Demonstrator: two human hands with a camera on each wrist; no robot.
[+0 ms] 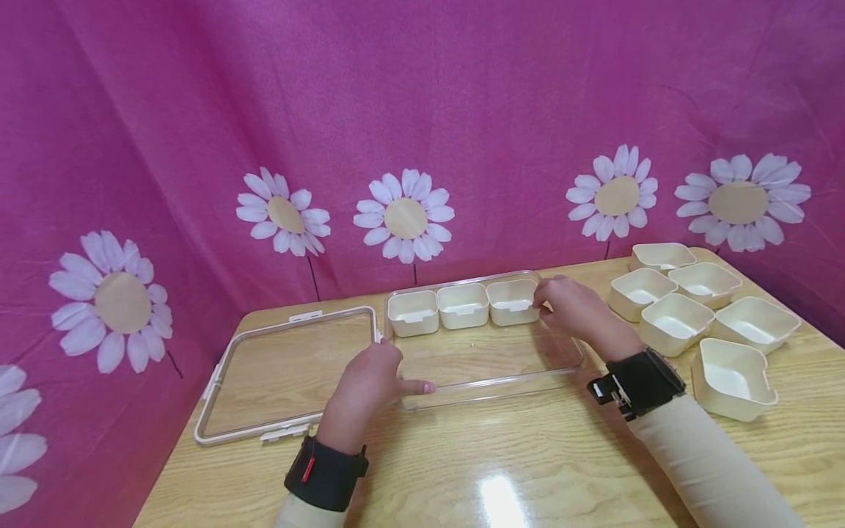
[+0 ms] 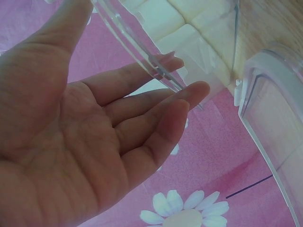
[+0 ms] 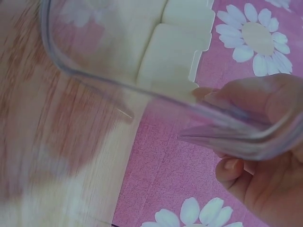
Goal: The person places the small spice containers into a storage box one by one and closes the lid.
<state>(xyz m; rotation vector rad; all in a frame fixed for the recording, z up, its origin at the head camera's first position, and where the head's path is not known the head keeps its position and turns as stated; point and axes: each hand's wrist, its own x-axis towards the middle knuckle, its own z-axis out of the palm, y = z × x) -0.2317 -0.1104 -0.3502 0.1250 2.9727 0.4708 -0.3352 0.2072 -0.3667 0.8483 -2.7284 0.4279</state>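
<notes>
A clear plastic box (image 1: 488, 386) lies on the table, with three small cream containers in a row along its far side. My right hand (image 1: 581, 312) pinches the rim of the rightmost cream container (image 1: 513, 315) at the box's far right corner. In the right wrist view, fingertips (image 3: 232, 165) show near the box's clear edge. At the box's left end, my left hand (image 1: 370, 381) touches the side wall, its thumb extended over the near left corner. The left wrist view shows loosely spread fingers (image 2: 156, 127) against the clear rim (image 2: 142, 59).
Left of the box lies a clear lid (image 1: 297, 367) with a white frame and side clips. Several loose cream containers (image 1: 676, 323) stand at the right of the wooden table (image 1: 422, 469). A pink flowered cloth (image 1: 502, 110) hangs behind.
</notes>
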